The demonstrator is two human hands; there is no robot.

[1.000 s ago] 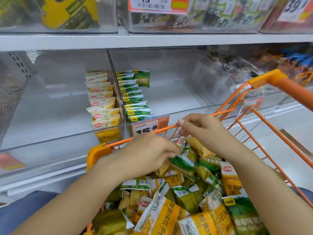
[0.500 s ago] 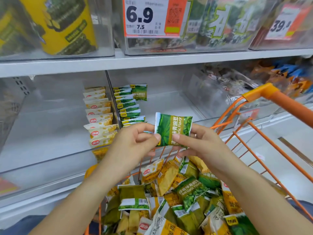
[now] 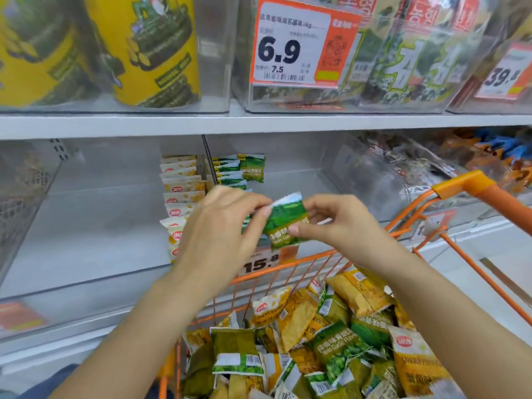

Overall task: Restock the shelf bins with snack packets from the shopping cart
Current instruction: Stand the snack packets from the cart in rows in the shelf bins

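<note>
A green snack packet (image 3: 283,218) is held up in front of the lower shelf, above the orange shopping cart (image 3: 460,187). My left hand (image 3: 218,231) pinches its left edge and my right hand (image 3: 339,223) pinches its right side. Behind my hands, a clear bin (image 3: 288,174) holds a row of green packets (image 3: 239,169) standing on edge. The clear bin (image 3: 86,203) to its left holds a row of yellow-white packets (image 3: 180,191). The cart below is full of several green and yellow packets (image 3: 316,341).
An orange price tag reading 15.8 (image 3: 263,262) hangs on the bin front behind the cart rim. The upper shelf (image 3: 259,123) carries yellow tubs (image 3: 149,50), a 6.9 price tag (image 3: 305,47) and seaweed packs. More bagged snacks (image 3: 460,159) fill the bin at right.
Both hands came up out of the cart with a green packet and carried it higher and closer to the bin of green packets. The view has tilted upward.
</note>
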